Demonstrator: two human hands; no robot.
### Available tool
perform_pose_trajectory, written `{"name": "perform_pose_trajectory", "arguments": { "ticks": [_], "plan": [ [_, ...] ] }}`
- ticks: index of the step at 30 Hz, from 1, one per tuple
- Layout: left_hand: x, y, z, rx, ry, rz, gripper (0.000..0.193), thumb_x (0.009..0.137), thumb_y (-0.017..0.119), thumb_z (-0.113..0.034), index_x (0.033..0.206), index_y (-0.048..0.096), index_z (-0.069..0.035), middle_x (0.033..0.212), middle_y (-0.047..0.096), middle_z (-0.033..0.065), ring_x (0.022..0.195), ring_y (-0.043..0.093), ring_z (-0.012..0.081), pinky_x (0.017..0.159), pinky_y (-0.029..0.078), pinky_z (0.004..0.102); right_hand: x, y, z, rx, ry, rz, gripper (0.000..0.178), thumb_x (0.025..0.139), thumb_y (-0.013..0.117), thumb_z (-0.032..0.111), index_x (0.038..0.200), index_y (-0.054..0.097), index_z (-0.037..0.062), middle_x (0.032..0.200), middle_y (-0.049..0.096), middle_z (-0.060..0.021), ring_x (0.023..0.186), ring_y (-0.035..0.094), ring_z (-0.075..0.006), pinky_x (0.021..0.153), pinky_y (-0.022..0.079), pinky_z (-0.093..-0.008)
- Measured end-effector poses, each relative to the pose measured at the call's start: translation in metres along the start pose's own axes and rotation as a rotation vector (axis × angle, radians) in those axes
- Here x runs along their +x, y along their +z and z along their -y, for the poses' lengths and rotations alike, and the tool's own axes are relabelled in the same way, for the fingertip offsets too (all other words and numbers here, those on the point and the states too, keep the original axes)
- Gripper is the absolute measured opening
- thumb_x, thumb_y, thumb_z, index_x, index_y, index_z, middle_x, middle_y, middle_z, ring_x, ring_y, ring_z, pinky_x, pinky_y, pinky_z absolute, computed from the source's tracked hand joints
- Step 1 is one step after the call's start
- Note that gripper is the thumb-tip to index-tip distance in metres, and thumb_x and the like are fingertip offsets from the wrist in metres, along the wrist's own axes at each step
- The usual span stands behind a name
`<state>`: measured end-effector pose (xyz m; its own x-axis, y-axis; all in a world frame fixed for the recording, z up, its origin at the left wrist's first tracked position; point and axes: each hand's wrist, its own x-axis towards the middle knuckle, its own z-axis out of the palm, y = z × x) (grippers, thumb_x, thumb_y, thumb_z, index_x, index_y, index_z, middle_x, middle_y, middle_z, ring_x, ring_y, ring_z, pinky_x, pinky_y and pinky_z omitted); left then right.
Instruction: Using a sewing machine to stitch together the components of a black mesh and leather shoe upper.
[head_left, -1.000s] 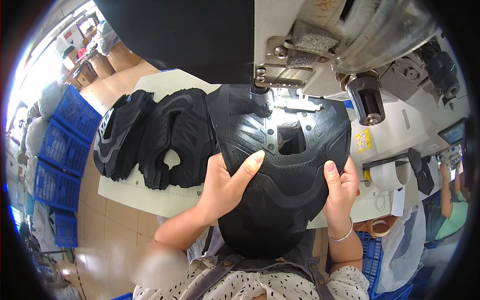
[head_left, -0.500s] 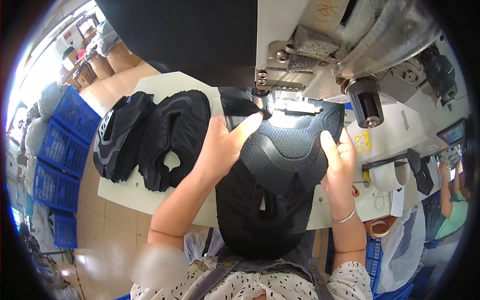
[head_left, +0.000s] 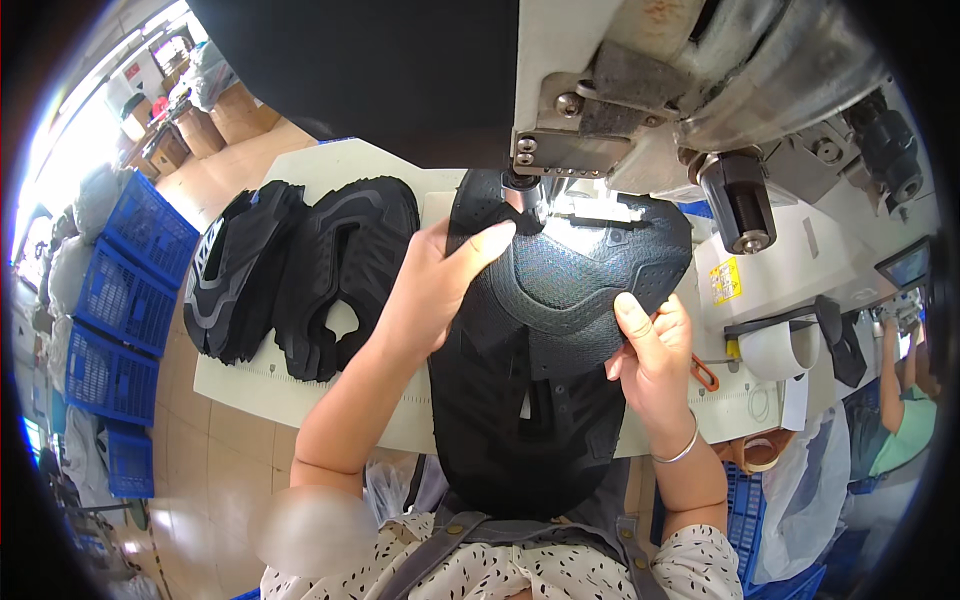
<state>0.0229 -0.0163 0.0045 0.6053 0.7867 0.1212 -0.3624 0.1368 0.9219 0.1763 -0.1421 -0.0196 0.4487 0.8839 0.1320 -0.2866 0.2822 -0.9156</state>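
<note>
A textured black shoe-upper piece (head_left: pixel 570 285) with a curved band lies beneath the lit needle area of a sewing machine (head_left: pixel 570 150). My left hand (head_left: pixel 440 280) grips its left edge, thumb on top close to the presser foot (head_left: pixel 530 200) and fingers hidden underneath. At the lower right edge, my right hand (head_left: pixel 655 350) pinches the same piece between thumb and curled fingers. Below it, black shoe uppers (head_left: pixel 525 450) with cut-out openings overhang the table's front edge towards my lap.
Stacked black shoe uppers (head_left: pixel 350 270) lie left on the pale table (head_left: pixel 240 385). Right of my hand are orange-handled scissors (head_left: pixel 706 375) and a white curved part (head_left: pixel 780 350). Blue crates (head_left: pixel 115 300) line the left side. Another person's green sleeve (head_left: pixel 900 435) shows far right.
The textured piece has turned under the needle area, its curved band now tilted. My right hand has moved down and slightly left with the edge. My left hand stays nearly in place.
</note>
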Motion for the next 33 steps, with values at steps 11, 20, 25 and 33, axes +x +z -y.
{"name": "perform_pose_trajectory", "arguments": {
  "ticks": [11, 20, 25, 33],
  "plan": [
    [-0.047, 0.01, 0.016, 0.027, -0.07, -0.189, 0.021, 0.087, 0.057, -0.018, 0.09, 0.059, 0.002, 0.074, 0.06, 0.002, 0.059, 0.053, 0.0059, 0.048, 0.042, 0.0193, -0.012, 0.011, -0.006, 0.039, 0.082, 0.123, 0.012, 0.085, 0.057, 0.009, 0.08, 0.058, -0.0017, 0.065, 0.058, -0.0047, 0.043, 0.052, -0.0103, 0.042, 0.046, -0.0227],
    [-0.051, 0.036, 0.032, -0.004, 0.005, 0.0, 0.018, 0.089, 0.054, -0.017, 0.08, 0.055, -0.001, 0.076, 0.056, 0.0005, 0.07, 0.053, 0.0068, 0.062, 0.044, 0.0232, -0.017, 0.026, -0.011, 0.034, 0.176, 0.159, 0.016, 0.086, 0.057, 0.013, 0.081, 0.062, -0.0018, 0.065, 0.061, -0.0089, 0.049, 0.054, -0.0115, 0.043, 0.041, -0.0195],
    [-0.043, 0.045, 0.03, 0.24, 0.12, -0.219, 0.023, 0.088, 0.055, -0.023, 0.084, 0.062, -0.002, 0.068, 0.057, 0.0002, 0.055, 0.05, 0.0062, 0.053, 0.042, 0.0221, -0.033, 0.009, 0.015, -0.456, 0.339, 0.493, 0.012, 0.083, 0.06, 0.012, 0.08, 0.061, 0.0003, 0.064, 0.061, -0.0046, 0.052, 0.054, -0.0056, 0.044, 0.039, -0.0173],
    [-0.041, 0.026, 0.03, 0.022, -0.189, -0.182, 0.022, 0.087, 0.056, -0.024, 0.087, 0.063, -0.004, 0.07, 0.058, -0.0015, 0.056, 0.049, 0.0057, 0.051, 0.042, 0.0219, 0.022, -0.034, 0.03, -0.989, -0.634, -0.029, 0.019, 0.081, 0.056, 0.004, 0.099, 0.056, -0.0026, 0.091, 0.059, -0.0115, 0.082, 0.055, -0.0155, 0.071, 0.044, -0.0251]
  ]
}}
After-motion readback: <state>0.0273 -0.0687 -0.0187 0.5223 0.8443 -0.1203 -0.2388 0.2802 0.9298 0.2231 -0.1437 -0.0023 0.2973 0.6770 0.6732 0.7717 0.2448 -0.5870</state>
